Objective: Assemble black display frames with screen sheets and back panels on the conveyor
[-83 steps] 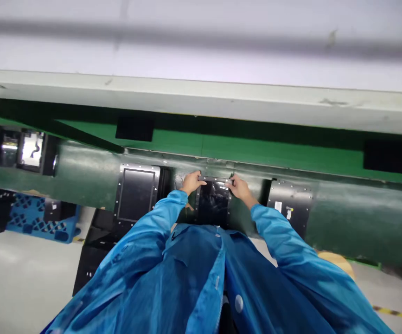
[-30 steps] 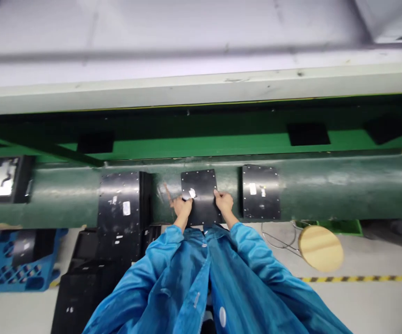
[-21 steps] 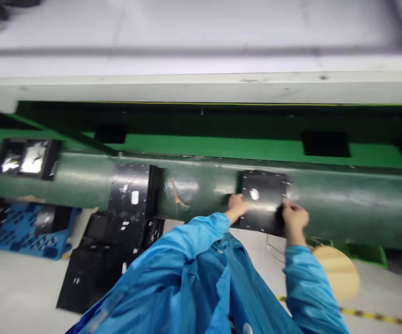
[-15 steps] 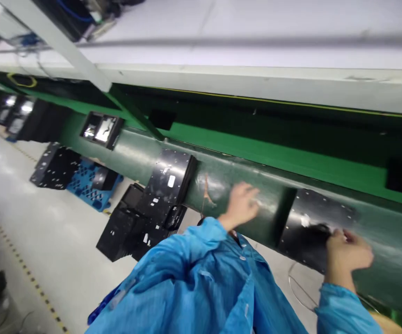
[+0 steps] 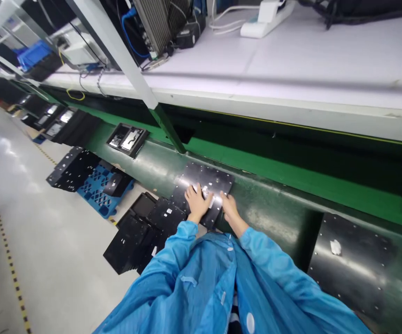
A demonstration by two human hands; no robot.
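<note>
A green surface [image 5: 263, 218] runs below a white bench [image 5: 291, 60]. On the green surface lies the black panel [image 5: 210, 176] — left hand's [image 5: 198, 203] fingers spread over it, right hand [image 5: 230, 208] at its right edge, whether gripping I cannot tell. Left of the panel are pale floor [image 5: 58, 246], an open black frame [image 5: 141, 143] containing shiny pieces [image 5: 131, 138], and a blue pallet [image 5: 96, 185] bearing black boxes [image 5: 115, 184].

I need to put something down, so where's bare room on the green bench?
Two patches of the green bench look bare: one between the box under your left hand and the far-right box, another between that first box and the open tray. The near left edge is crowded by stacked boxes and a blue pallet.
</note>
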